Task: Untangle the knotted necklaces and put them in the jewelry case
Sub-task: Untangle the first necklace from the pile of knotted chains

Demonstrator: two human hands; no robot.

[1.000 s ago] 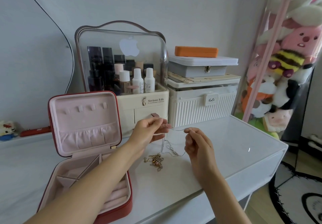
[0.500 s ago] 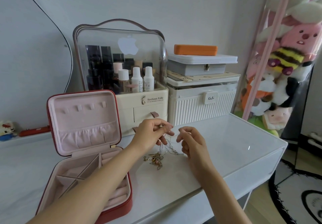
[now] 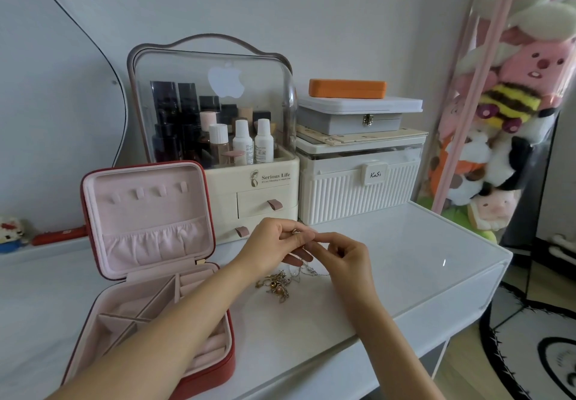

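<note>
In the head view, the two hands meet in the middle of the frame, a little above the white table (image 3: 405, 275). One second ago they were apart, with a thin silver chain stretched between them; now they have come together and their fingertips almost touch. I judge that the person has stopped pulling the chain straight and is picking at a knot or a small loop instead. So the untangling is not finished, and nothing has gone into the case yet.

The left hand (image 3: 274, 244) has its fingers curled and pinches a small gold-coloured piece, perhaps a ring or a clasp; it is too small to tell. The right hand (image 3: 346, 256) is also curled, and its thumb and first finger pinch near the same point. It seems to hold the thin chain, but the chain is hard to see at the fingertips.

The necklaces (image 3: 277, 284) lie just below the hands, in the lower middle of the frame. They form one small heap of gold and rose-coloured links with a round bead, and a pale silver chain rises from the heap toward the fingers. The heap looks knotted, with the strands crossing each other.

The jewelry case (image 3: 149, 244) stands open at the lower left, red outside and pink inside, its lid upright. I see no necklace in its compartments, although the left forearm covers part of them.
</note>
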